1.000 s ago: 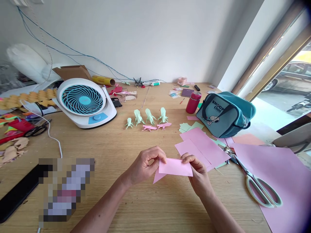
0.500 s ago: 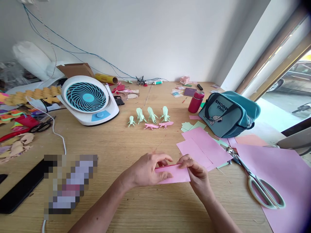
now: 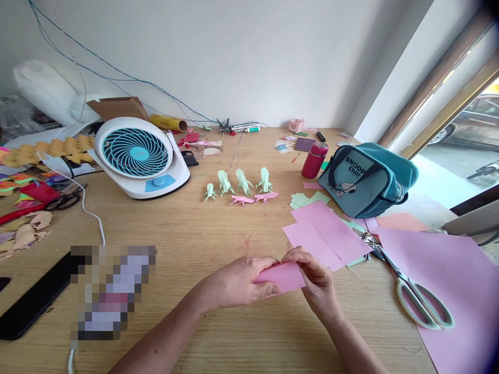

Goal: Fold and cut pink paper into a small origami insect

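A folded pink sheet of paper (image 3: 284, 278) is held between both hands above the front of the wooden table. My left hand (image 3: 249, 280) grips its left side, thumb on the near face and fingers behind the top edge. My right hand (image 3: 314, 272) pinches the upper right corner, with fingertips curled over the edge. A reddish line shows along the paper's top edge. Beyond the hands stand several pale green folded paper figures (image 3: 244, 183). In front of them lie two pink folded paper figures (image 3: 266, 197).
To the right are loose pink sheets (image 3: 327, 228), scissors (image 3: 423, 304) on a large pink sheet (image 3: 452, 270), a teal bag (image 3: 356, 179) and a red bottle (image 3: 314, 160). A white fan (image 3: 140, 156) stands left, near a black case (image 3: 39, 298) and a white cable (image 3: 93, 217).
My left fingers have closed in along the paper's top edge toward my right fingertips. The paper now tilts more, its right side higher. The view has shifted slightly.
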`<state>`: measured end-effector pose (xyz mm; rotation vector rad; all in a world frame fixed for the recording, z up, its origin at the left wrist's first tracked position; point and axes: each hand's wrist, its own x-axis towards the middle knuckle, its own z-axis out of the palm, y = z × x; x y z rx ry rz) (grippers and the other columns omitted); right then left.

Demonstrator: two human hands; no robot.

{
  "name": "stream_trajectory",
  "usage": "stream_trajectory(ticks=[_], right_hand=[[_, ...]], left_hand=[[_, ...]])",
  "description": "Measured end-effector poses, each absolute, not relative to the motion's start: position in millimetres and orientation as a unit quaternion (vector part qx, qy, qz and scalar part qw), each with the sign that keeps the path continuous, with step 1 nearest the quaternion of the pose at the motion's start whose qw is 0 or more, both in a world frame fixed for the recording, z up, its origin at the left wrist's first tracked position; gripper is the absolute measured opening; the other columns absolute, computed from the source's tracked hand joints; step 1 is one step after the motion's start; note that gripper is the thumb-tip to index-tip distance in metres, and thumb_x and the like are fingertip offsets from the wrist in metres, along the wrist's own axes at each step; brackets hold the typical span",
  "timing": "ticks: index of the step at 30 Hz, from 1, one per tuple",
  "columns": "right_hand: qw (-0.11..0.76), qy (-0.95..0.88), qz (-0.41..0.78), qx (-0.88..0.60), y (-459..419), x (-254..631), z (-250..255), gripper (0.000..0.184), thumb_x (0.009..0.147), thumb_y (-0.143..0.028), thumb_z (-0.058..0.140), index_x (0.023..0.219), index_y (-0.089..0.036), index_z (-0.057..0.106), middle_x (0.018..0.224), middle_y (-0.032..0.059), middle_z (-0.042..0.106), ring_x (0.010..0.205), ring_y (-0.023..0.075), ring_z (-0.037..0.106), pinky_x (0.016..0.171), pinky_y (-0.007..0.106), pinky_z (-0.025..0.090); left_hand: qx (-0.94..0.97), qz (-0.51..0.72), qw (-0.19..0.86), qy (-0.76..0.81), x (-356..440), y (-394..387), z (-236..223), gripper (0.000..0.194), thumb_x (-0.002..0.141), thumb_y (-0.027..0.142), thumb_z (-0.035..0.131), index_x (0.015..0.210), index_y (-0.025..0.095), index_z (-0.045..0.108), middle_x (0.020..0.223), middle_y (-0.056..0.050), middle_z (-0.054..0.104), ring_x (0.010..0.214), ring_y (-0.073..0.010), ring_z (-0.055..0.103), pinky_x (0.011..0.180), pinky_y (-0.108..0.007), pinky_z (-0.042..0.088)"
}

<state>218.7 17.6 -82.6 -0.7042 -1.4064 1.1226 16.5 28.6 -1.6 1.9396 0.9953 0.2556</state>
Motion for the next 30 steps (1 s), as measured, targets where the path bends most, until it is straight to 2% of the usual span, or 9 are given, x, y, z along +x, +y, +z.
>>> stream_trajectory(ticks=[3, 7, 10, 14, 17, 21, 30], right_hand=[[0.558, -0.56, 0.508, -0.341, 16, 222, -87, 0.023, 0.1, -0.029, 0.05, 0.117, -0.032, 0.066, 0.101, 0.0054, 0.065, 0.096, 0.0204, 0.059, 0.084, 0.034, 0.048], [0.538, -0.549, 0.537, -0.347, 18, 226, -88, 0.03, 0.099, -0.042, 0.048, 0.12, -0.029, 0.064, 0.106, 0.0073, 0.064, 0.101, 0.0234, 0.058, 0.088, 0.036, 0.047], [0.523, -0.576, 0.522, -0.349, 19, 224, -83, 0.022, 0.094, -0.04, 0.06, 0.109, -0.028, 0.069, 0.097, 0.0052, 0.062, 0.094, 0.0209, 0.057, 0.08, 0.031, 0.047], [0.523, -0.57, 0.534, -0.341, 20, 219, -78, 0.012, 0.093, -0.035, 0.063, 0.098, -0.027, 0.071, 0.086, 0.0029, 0.06, 0.081, 0.0171, 0.055, 0.07, 0.028, 0.045], [0.532, -0.564, 0.535, -0.336, 20, 218, -78, 0.011, 0.092, -0.033, 0.065, 0.097, -0.027, 0.072, 0.084, 0.0027, 0.06, 0.078, 0.0163, 0.055, 0.068, 0.027, 0.045], [0.545, -0.557, 0.532, -0.331, 21, 218, -78, 0.011, 0.09, -0.034, 0.067, 0.094, -0.026, 0.074, 0.082, 0.0032, 0.061, 0.076, 0.0167, 0.055, 0.065, 0.027, 0.045], [0.55, -0.558, 0.528, -0.327, 22, 215, -77, 0.01, 0.086, -0.033, 0.071, 0.092, -0.026, 0.075, 0.081, 0.0037, 0.061, 0.078, 0.0182, 0.054, 0.069, 0.029, 0.046]], left_hand=[[0.758, 0.104, 0.489, 0.418, 17, 27, 2, 0.022, 0.094, 0.035, 0.051, 0.104, 0.018, 0.062, 0.074, 0.002, 0.062, 0.061, -0.0134, 0.057, 0.06, -0.022, 0.039], [0.743, 0.104, 0.493, 0.441, 18, 25, 5, 0.021, 0.094, 0.035, 0.049, 0.1, 0.02, 0.062, 0.062, 0.005, 0.055, 0.055, -0.013, 0.054, 0.057, -0.022, 0.037], [0.737, 0.112, 0.489, 0.452, 21, 23, 6, 0.02, 0.093, 0.035, 0.049, 0.096, 0.019, 0.062, 0.065, 0.004, 0.056, 0.056, -0.0126, 0.054, 0.056, -0.022, 0.036], [0.734, 0.116, 0.487, 0.459, 24, 21, 6, 0.018, 0.092, 0.032, 0.05, 0.098, 0.02, 0.062, 0.075, 0.003, 0.058, 0.062, -0.0124, 0.054, 0.056, -0.021, 0.035], [0.739, 0.111, 0.481, 0.459, 23, 21, 6, 0.021, 0.092, 0.034, 0.049, 0.1, 0.02, 0.062, 0.075, 0.003, 0.056, 0.063, -0.0121, 0.051, 0.056, -0.021, 0.034], [0.756, 0.096, 0.464, 0.452, 22, 21, 7, 0.026, 0.096, 0.032, 0.04, 0.094, 0.018, 0.061, 0.073, 0.003, 0.053, 0.062, -0.0115, 0.045, 0.057, -0.021, 0.032], [0.758, 0.102, 0.444, 0.466, 24, 20, 4, 0.02, 0.093, 0.022, 0.041, 0.094, 0.018, 0.061, 0.077, 0.001, 0.059, 0.068, -0.0134, 0.051, 0.058, -0.022, 0.034]])
